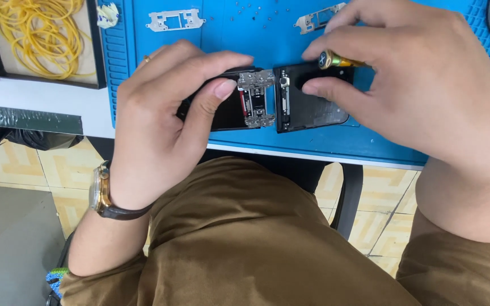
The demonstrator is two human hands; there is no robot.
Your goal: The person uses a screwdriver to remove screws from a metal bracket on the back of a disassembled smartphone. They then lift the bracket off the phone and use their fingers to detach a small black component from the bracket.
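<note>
Fingers (pixel 222 90) gripping one phone (pixel 290 105), one screwdriver (pixel 336 59)

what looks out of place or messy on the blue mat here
Tiny loose screws lie scattered on the blue mat near two removed metal brackets, unsorted. The dark device is opened, held by the left hand; the right hand grips a screwdriver.

You have no packages, labels, signs or lit screens in front of you — nothing printed or boxed shows on the bench or around it.
</note>
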